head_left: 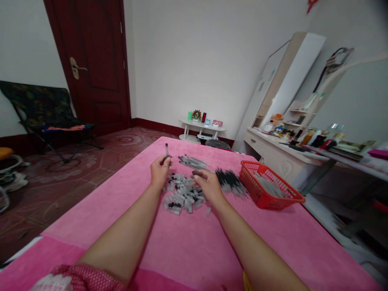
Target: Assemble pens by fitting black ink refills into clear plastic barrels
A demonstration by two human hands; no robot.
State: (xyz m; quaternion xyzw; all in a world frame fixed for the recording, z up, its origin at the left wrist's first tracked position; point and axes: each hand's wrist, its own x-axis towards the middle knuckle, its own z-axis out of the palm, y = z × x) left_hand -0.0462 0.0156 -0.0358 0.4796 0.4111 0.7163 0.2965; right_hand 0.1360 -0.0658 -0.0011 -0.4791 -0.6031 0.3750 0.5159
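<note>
"Where's the pen (166, 149)?"
"Upright, pinched in the left hand (160, 170); a light, steady hold suits it."
"And the right hand (209, 184)?"
"By the caps (182, 196), fingers bent; whether they grip anything, one cannot tell."

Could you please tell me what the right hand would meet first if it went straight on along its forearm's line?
The right hand would probably first meet the slim pens lying just ahead, though its height above the pink cloth is unclear.
</note>
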